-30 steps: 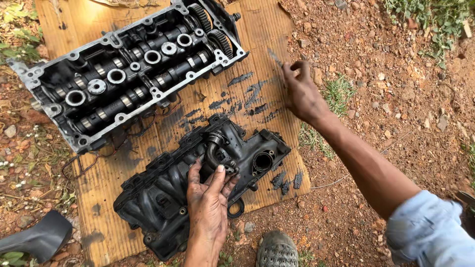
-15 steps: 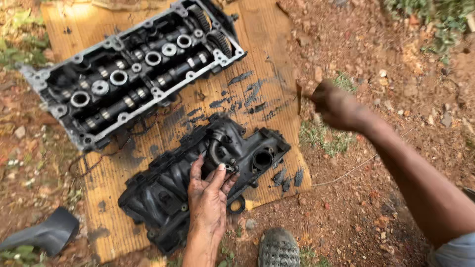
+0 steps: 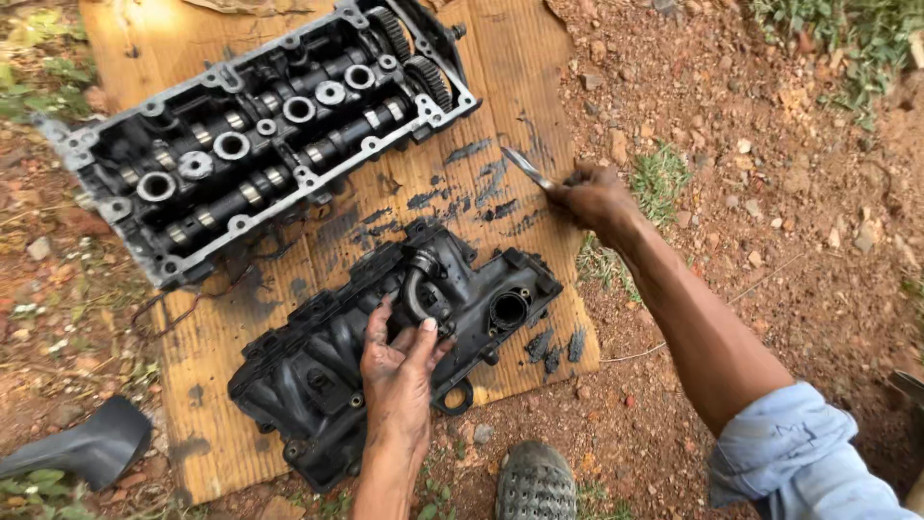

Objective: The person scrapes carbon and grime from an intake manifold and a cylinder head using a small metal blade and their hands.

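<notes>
The black plastic intake manifold [image 3: 385, 371] lies near the front edge of the cardboard sheet [image 3: 231, 438], and I judge it bulky but light, stiff, and slick with oily grime. Its ribbed runners and the round port look the surest holds. My left hand [image 3: 399, 371] rests flat on its middle, fingers spread, pressing rather than gripping. My right hand [image 3: 595, 197], out by the sheet's right edge, is closed around a thin metal scraper [image 3: 526, 167]
</notes>
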